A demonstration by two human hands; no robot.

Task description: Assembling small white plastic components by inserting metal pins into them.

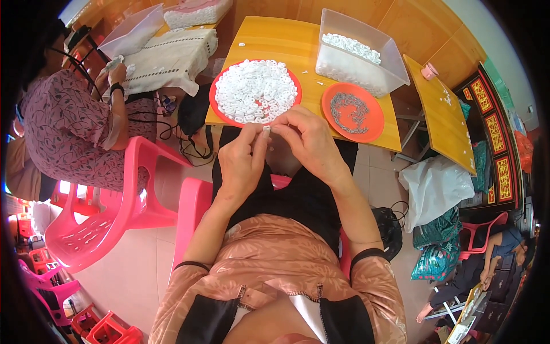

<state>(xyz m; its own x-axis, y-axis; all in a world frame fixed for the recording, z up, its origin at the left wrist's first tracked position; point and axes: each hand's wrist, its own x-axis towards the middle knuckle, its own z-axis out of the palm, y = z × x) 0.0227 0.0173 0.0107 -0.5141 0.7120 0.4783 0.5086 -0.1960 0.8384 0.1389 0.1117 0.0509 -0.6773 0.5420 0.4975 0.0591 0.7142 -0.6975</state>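
Just in front of the yellow table's near edge, my left hand is closed, pinching a small white plastic piece between thumb and forefinger. My right hand meets it from the right, thumb and fingertips pressed together beside the piece. Whatever those fingertips hold is too small to make out. Beyond my hands lies a round red plate heaped with similar white plastic pieces. To the right, an orange-red plate carries thin grey metal pins spread in a ring.
A clear plastic bin of white pieces stands at the yellow table's far right. On the left, a seated person works beside a pink chair. A second yellow table and a white bag are at right.
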